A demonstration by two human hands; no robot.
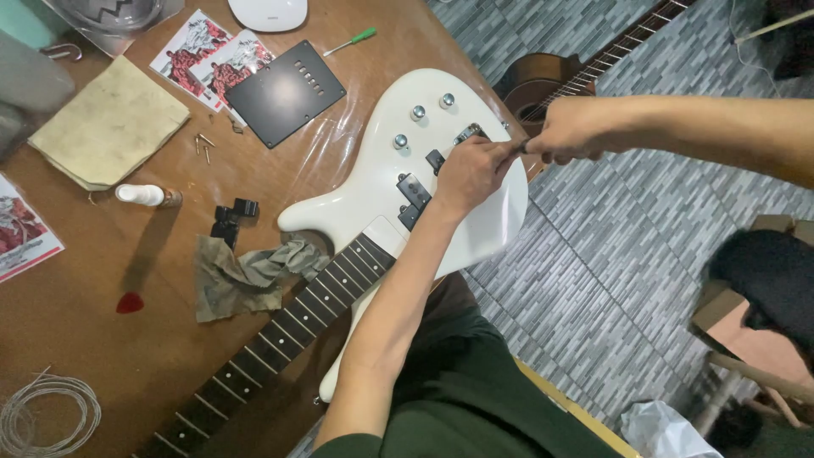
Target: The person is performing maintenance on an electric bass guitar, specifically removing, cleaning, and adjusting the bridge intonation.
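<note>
On the brown table, a glossy white stringless guitar (pixel 373 182), both hands' fingers (pixel 475 161) pinching a thin dark tool (pixel 515 148).

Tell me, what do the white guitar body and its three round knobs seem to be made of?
The white guitar body has a glossy painted or lacquered finish, with soft reflections; the core is hidden. The three round knobs look like polished metal, silvery with bright highlights.
</note>
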